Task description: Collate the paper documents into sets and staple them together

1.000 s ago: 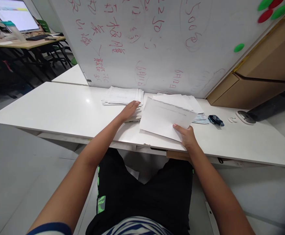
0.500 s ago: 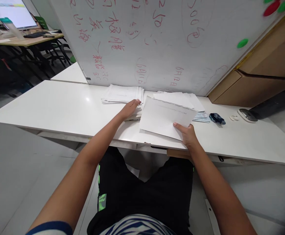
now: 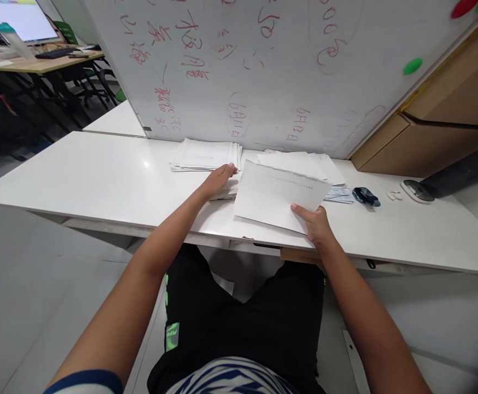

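Right hand (image 3: 318, 225) held white paper (image 3: 275, 198), not yet set down; left hand (image 3: 218, 181) grip was indeterminable. Left stack (image 3: 206, 153) and right stack (image 3: 300, 161) lay behind.

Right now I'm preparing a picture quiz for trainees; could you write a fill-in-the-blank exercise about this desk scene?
1. The right hand grips the paper sheet with its ____ on top.
2. The lowest magnet on the whiteboard is colored ____.
3. The computer mouse lies to the ____ of the paper sheet.
Missing words: thumb; green; right.
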A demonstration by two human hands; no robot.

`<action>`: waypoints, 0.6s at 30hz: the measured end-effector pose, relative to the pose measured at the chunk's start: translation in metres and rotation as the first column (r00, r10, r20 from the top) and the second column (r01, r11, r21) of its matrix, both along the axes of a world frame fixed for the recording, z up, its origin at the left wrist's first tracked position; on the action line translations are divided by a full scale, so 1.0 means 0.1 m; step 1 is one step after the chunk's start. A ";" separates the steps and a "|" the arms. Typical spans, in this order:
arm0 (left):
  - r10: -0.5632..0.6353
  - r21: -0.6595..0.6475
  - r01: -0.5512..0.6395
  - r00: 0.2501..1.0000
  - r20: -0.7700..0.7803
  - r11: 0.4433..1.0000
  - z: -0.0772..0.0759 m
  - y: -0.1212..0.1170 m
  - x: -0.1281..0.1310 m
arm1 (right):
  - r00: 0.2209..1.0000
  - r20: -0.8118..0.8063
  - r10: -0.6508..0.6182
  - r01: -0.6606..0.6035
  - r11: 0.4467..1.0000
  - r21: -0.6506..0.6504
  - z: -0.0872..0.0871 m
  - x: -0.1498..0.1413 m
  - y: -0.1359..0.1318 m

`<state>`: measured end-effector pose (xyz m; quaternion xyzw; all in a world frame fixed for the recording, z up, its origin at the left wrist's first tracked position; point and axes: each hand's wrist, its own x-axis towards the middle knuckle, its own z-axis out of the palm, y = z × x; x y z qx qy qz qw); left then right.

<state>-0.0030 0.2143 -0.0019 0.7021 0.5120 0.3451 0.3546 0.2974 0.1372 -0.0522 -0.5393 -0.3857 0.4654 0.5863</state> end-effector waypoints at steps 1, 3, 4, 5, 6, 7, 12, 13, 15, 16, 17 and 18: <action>0.001 -0.005 -0.001 1.000 0.006 1.000 0.00 0.00 0.00 | 1.000 -0.003 -0.003 0.003 1.000 0.001 0.00 0.00 0.00; 0.009 -0.019 -0.008 1.000 0.022 1.000 -0.01 0.01 0.00 | 1.000 -0.007 -0.016 0.016 1.000 0.000 0.01 -0.01 -0.01; 0.014 -0.027 -0.013 0.999 0.032 1.000 -0.01 0.01 0.00 | 0.999 -0.012 -0.030 0.030 1.000 0.006 0.02 -0.02 -0.01; 0.017 -0.033 -0.016 0.999 0.043 0.999 -0.01 0.01 0.00 | 0.999 -0.023 -0.047 0.048 0.999 0.016 0.03 -0.02 -0.01; 0.019 -0.039 -0.017 0.998 0.057 0.999 -0.01 0.02 0.01 | 0.997 -0.042 -0.065 0.066 0.997 0.028 0.04 -0.02 -0.01; 0.017 -0.044 -0.013 0.997 0.071 0.999 0.00 0.02 0.01 | 0.995 -0.065 -0.080 0.082 0.996 0.033 0.07 -0.01 0.01; -0.019 -0.114 0.032 0.994 0.111 0.993 0.03 0.02 0.00 | 0.985 -0.156 -0.075 0.069 0.997 -0.046 0.34 -0.13 0.40; -0.026 -0.140 0.042 0.993 0.113 0.989 0.04 0.02 0.00 | 0.986 -0.162 -0.038 0.030 0.998 -0.049 0.43 -0.22 0.54; -0.033 -0.174 0.051 0.994 0.103 0.983 0.05 0.01 -0.01 | 0.989 -0.144 0.034 -0.034 0.999 0.008 0.60 -0.46 0.86; -0.035 -0.176 0.050 0.996 0.088 0.983 0.06 0.01 -0.01 | 0.988 -0.135 0.073 -0.070 0.997 0.023 0.67 -0.62 1.03; -0.036 -0.168 0.047 0.997 0.068 0.985 0.07 0.00 -0.02 | 0.986 -0.116 0.123 -0.122 0.992 0.020 0.74 -0.79 1.19; -0.038 -0.150 0.044 0.998 0.045 0.988 0.07 0.00 -0.02 | 0.980 -0.082 0.180 -0.180 0.984 0.005 0.79 -0.97 1.35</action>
